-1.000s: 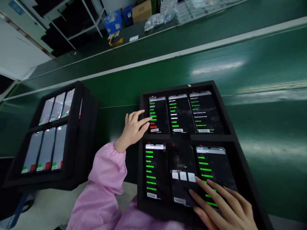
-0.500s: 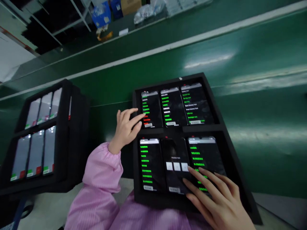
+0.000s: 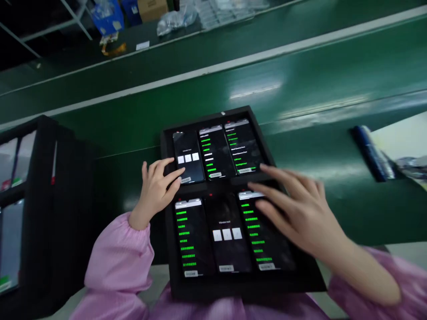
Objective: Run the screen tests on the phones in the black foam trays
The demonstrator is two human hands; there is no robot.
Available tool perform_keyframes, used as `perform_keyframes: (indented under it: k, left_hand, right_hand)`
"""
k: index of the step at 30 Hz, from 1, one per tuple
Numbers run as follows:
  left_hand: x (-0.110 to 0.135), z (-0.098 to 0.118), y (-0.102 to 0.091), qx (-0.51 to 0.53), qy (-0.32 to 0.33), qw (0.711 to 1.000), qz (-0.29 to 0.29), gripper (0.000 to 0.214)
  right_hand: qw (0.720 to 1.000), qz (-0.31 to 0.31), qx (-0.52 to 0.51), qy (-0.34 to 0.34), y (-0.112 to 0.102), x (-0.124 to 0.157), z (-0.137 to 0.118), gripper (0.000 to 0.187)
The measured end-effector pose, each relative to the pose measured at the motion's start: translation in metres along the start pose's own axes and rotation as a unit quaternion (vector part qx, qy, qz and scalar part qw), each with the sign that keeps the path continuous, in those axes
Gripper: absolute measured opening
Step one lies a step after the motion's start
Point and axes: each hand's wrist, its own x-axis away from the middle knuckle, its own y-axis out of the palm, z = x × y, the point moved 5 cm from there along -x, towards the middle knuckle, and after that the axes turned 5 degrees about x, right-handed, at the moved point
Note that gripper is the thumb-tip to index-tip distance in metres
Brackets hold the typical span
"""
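Note:
A black tray (image 3: pixel 173 284) holds several lit smartphones in two rows. My left hand (image 3: pixel 155 186) is open, its fingers spread over the left edge of the upper-left smartphone (image 3: pixel 187 144), which displays a vibrator test with three white squares. The lower-middle smartphone (image 3: pixel 230 255) displays the same test. Green and white lists fill the upper-middle smartphone (image 3: pixel 216 151) and upper-right smartphone (image 3: pixel 242 142). My right hand (image 3: pixel 296 204), slightly blurred, is open above the lower-right smartphone (image 3: pixel 263 240), fingertips near the divider between the rows. The lower-left smartphone (image 3: pixel 190 235) shows a green list.
Stacked black trays (image 3: pixel 63 200) with more phones stand at left. Dark blue pens (image 3: pixel 370 153) and paper (image 3: pixel 407 138) lie at right on the green bench (image 3: pixel 320 138). Along the back are a blue bin (image 3: pixel 107 18), a cardboard box (image 3: pixel 151 10) and clear plastic bags (image 3: pixel 176 20).
The upper-left smartphone's screen went from a coloured list to the vibrator test. My right hand moved up from the lower-middle smartphone toward the upper row. The view shifted right.

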Motion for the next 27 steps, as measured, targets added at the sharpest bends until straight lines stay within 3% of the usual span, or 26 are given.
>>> perform_keyframes:
  k: [4,9,13,18,21,27]
  left_hand:
    - [0.002,-0.002,0.001,-0.007,0.006,1.0,0.002,0.039]
    - [0.004,-0.002,0.004,-0.014,0.013,1.0,0.004,0.037]
    - [0.005,-0.004,0.006,-0.017,0.016,1.0,0.006,0.037]
    - [0.008,-0.005,0.008,-0.023,0.035,0.999,0.009,0.039]
    - [0.01,-0.005,0.008,-0.024,0.047,0.999,0.012,0.039]
    - [0.01,-0.005,0.008,-0.024,0.051,0.998,0.015,0.04]
  right_hand:
    - [0.987,-0.108,-0.045,0.108,0.045,-0.049,0.079,0.042]
    - [0.983,-0.093,-0.066,0.146,0.088,-0.104,0.122,0.05]
    - [0.987,-0.06,-0.072,0.128,0.082,-0.113,0.118,0.051]
    - [0.995,-0.023,-0.09,0.034,0.048,-0.076,0.089,0.041]
    - [0.996,-0.003,-0.084,-0.024,0.039,-0.055,0.077,0.035]
    - [1.0,-0.002,-0.011,-0.002,0.04,-0.05,0.08,0.035]
